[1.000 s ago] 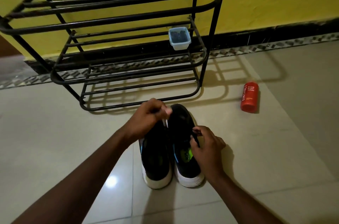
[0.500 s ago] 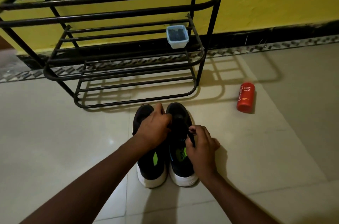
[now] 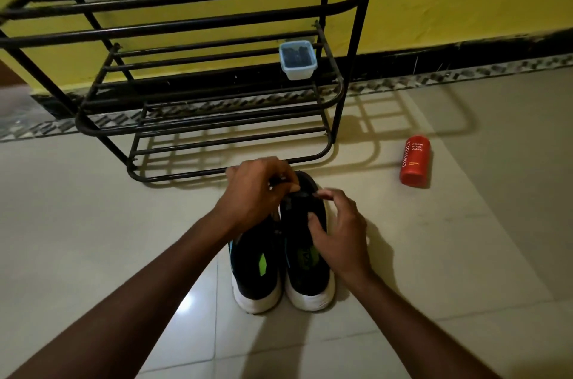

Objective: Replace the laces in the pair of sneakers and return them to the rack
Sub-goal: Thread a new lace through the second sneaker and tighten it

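Observation:
Two black sneakers with white soles stand side by side on the tiled floor, heels toward me: the left sneaker (image 3: 255,273) and the right sneaker (image 3: 310,270). My left hand (image 3: 259,192) hovers over their toe ends and pinches a dark lace (image 3: 294,192) at the right sneaker's front. My right hand (image 3: 338,233) rests on the right sneaker's outer side, fingers curled at the lace area. The black metal shoe rack (image 3: 198,93) stands just beyond the shoes against the yellow wall.
A small clear plastic tub (image 3: 297,60) with dark contents sits on the rack's middle shelf, right end. An orange body-wash bottle (image 3: 415,161) lies on the floor to the right. Bare tiles surround the shoes.
My left hand has moved from the shoes' middle up to the toe end of the right sneaker. My right hand has shifted slightly along that shoe's side. The view has tilted a little.

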`<state>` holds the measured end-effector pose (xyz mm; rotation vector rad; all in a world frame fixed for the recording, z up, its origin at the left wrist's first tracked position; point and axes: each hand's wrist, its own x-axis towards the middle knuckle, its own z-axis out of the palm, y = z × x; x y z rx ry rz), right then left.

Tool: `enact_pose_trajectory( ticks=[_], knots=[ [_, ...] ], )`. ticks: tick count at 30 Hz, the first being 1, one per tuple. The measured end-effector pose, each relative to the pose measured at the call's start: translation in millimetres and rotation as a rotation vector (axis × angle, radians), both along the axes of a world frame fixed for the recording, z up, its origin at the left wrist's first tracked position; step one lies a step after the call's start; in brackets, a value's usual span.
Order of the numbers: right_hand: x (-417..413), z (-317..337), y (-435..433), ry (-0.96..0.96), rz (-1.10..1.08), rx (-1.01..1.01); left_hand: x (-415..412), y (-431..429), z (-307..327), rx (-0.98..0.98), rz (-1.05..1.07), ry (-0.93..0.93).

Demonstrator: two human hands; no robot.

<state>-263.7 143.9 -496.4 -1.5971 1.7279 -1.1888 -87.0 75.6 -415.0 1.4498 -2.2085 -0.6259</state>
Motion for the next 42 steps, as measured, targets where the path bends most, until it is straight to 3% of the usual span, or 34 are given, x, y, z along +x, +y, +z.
enact_pose_trajectory(
  ticks=[3, 6, 9, 15, 20, 24, 31, 36, 39, 42],
  knots=[
    [7.4, 35.3, -17.4, -0.167, 0.205, 0.054, -8.2, 5.9, 13.9, 0.044, -0.003, 0.286],
    [14.6, 56.1, -37.1, -0.245, 0.203, 0.053, -8.8, 7.8, 20.9, 0.010, 0.015, 0.390],
    [7.8, 65.1, -52.9, -0.240, 0.083, 0.008, 8.9, 4.1, 14.3, -0.019, 0.063, 0.337],
    [-11.5, 63.5, -67.5, -0.252, -0.017, 0.005, 53.5, -0.9, -24.3, 0.117, 0.265, 0.275],
    [-11.0, 56.7, -73.0, -0.198, -0.136, 0.002, 72.2, 2.0, -47.5, 0.135, 0.372, 0.045],
    [-11.6, 56.9, -76.6, -0.264, -0.078, 0.073, 77.1, 3.6, -51.7, 0.183, 0.375, 0.010],
    [-10.6, 61.3, -70.1, -0.083, 0.241, 0.098, 50.9, 5.3, -31.8, 0.081, 0.329, -0.070],
    [-14.5, 72.9, -66.8, 0.167, 0.476, 0.048, 25.2, -1.3, -15.1, 0.103, 0.104, 0.212],
    [-15.5, 74.6, -68.7, 0.229, 0.497, -0.027, 13.5, -6.2, -6.9, 0.164, 0.017, 0.298],
    [-17.9, 72.5, -70.8, 0.235, 0.418, -0.112, 8.7, -3.1, -4.2, 0.104, 0.047, 0.322]
  ],
)
